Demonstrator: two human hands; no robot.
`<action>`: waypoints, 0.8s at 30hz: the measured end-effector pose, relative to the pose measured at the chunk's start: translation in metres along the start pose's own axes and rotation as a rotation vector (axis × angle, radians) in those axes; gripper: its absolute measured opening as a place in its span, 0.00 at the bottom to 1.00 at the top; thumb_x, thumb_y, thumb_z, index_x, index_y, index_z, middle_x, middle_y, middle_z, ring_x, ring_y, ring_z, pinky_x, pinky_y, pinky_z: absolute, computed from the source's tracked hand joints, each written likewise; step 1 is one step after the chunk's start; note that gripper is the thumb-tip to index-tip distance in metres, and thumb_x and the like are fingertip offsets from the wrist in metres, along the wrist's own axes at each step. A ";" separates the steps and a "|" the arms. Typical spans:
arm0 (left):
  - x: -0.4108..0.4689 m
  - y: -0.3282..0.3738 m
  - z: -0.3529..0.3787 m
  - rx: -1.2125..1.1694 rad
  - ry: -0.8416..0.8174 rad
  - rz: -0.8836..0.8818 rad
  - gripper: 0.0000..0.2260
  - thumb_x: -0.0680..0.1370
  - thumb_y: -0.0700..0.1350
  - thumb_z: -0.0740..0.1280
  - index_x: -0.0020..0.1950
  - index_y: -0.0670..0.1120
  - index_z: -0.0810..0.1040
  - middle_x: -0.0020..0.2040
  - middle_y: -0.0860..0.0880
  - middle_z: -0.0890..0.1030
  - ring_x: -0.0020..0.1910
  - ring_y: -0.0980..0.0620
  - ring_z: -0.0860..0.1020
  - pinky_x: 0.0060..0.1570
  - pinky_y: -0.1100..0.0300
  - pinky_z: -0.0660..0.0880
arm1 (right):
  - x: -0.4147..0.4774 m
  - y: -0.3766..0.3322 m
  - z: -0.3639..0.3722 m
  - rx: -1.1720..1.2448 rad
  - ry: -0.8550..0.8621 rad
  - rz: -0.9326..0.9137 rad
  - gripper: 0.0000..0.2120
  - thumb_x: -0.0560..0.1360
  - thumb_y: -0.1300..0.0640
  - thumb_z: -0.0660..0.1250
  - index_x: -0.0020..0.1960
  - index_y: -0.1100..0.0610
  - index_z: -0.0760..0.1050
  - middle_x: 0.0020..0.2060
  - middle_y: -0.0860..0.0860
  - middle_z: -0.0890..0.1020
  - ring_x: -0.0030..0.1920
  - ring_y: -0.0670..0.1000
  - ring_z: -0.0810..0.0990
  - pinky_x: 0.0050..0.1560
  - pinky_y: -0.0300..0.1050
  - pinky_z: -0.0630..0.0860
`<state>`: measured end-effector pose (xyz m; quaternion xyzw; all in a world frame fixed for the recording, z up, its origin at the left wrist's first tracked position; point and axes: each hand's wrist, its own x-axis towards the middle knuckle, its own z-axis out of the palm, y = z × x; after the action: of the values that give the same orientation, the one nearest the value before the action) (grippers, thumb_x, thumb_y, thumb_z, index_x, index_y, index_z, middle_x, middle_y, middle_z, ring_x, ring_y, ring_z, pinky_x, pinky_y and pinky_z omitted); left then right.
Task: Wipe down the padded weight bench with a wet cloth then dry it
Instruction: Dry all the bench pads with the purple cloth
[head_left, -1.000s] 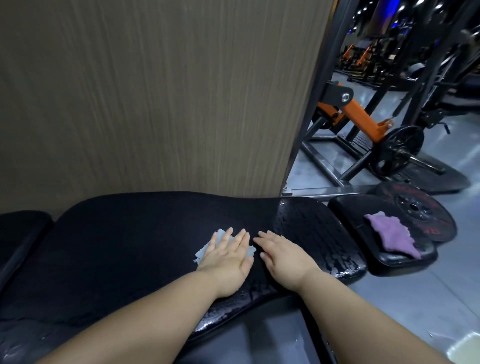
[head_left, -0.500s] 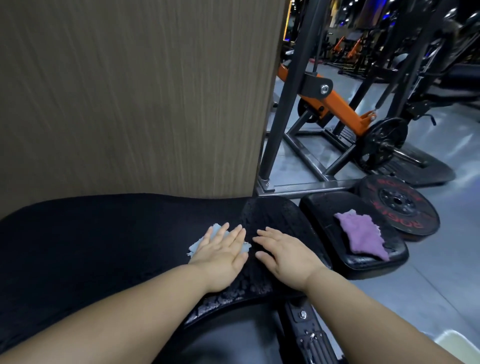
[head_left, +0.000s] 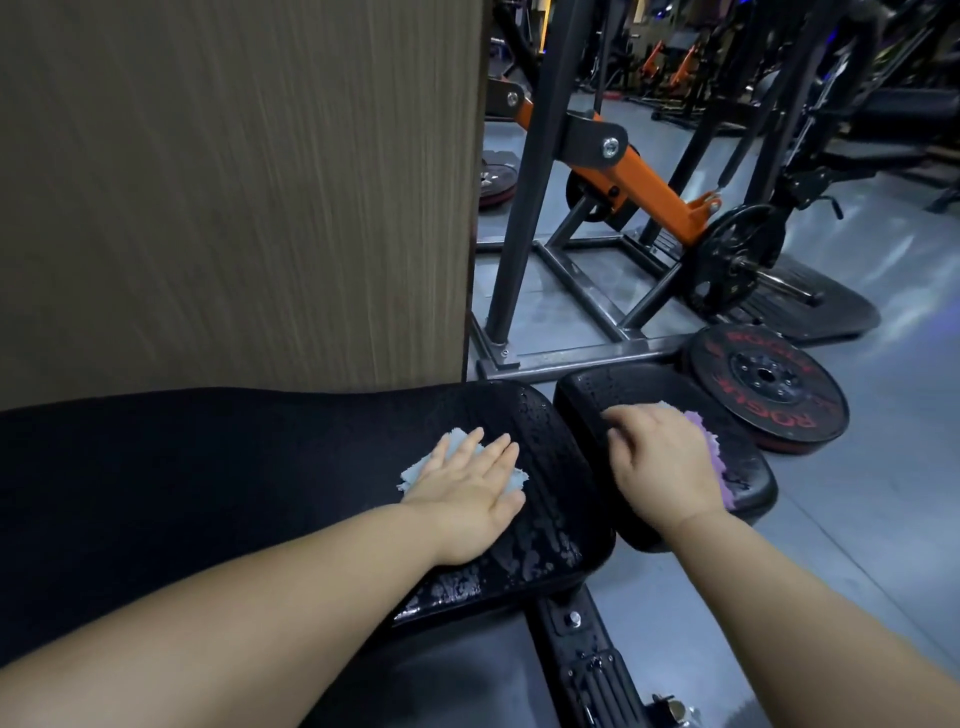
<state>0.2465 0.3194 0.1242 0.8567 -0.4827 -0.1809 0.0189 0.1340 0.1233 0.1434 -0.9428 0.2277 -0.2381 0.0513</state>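
**Wet bench padding, one cloth under each hand**

Grey floor (head_left: 857, 509) and the bench's bolted black bracket (head_left: 587, 660) lie nearest, below both wrists. Above them spreads the long back pad (head_left: 234, 467) of the weight bench, black and wide. Water beads and smears on its end, on the thumb side of the left hand (head_left: 467, 493). That hand lies flat on the pad, fingers straight and slightly spread, palm pressing a light blue cloth (head_left: 413, 474). Crumpled edges of the cloth peep out on the little-finger side, past the fingertips and beside the thumb.

Across a narrow gap, the smaller seat pad (head_left: 750, 480) carries droplets too. On it rests the right hand (head_left: 660, 462), knuckles up, fingers curled down and gripping a purple cloth (head_left: 714, 452). The fingertips themselves are hidden. The cloth's ruffled edge shows along the little-finger side of the hand and runs back toward the wrist.

Just beyond those knuckles, off the seat pad's far corner, a red-lettered weight plate (head_left: 769, 387) lies flat on the floor. Past the fingertips of the left hand rises a wood-grain panel (head_left: 234, 182), close behind the back pad. Farther off, beyond the gap between the two hands, stands a dark steel frame (head_left: 566, 358) with an orange lever arm (head_left: 654, 192) and a loaded black disc (head_left: 737, 254). More machines sit in the dim background.
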 end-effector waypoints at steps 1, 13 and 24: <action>0.002 0.001 0.000 -0.003 -0.005 0.010 0.26 0.83 0.58 0.41 0.79 0.53 0.38 0.78 0.58 0.36 0.75 0.56 0.31 0.74 0.50 0.32 | 0.003 0.008 -0.004 -0.019 0.031 0.106 0.08 0.73 0.59 0.65 0.49 0.56 0.81 0.45 0.54 0.83 0.50 0.60 0.78 0.49 0.52 0.73; 0.006 0.022 -0.013 -0.042 -0.064 0.160 0.26 0.82 0.62 0.42 0.79 0.57 0.49 0.79 0.59 0.44 0.77 0.57 0.39 0.75 0.52 0.34 | 0.019 0.040 0.022 0.091 -0.267 0.109 0.16 0.81 0.57 0.56 0.66 0.54 0.74 0.65 0.48 0.75 0.66 0.53 0.70 0.63 0.43 0.62; 0.083 0.031 -0.033 0.070 0.014 -0.035 0.27 0.83 0.58 0.43 0.80 0.48 0.46 0.80 0.52 0.44 0.78 0.50 0.40 0.75 0.44 0.36 | -0.037 0.054 0.016 0.001 -0.334 -0.154 0.24 0.78 0.48 0.50 0.70 0.52 0.70 0.69 0.46 0.71 0.71 0.47 0.67 0.71 0.38 0.49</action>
<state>0.2708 0.2288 0.1376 0.8664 -0.4735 -0.1581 -0.0107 0.0908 0.0914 0.1021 -0.9838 0.1432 -0.0818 0.0708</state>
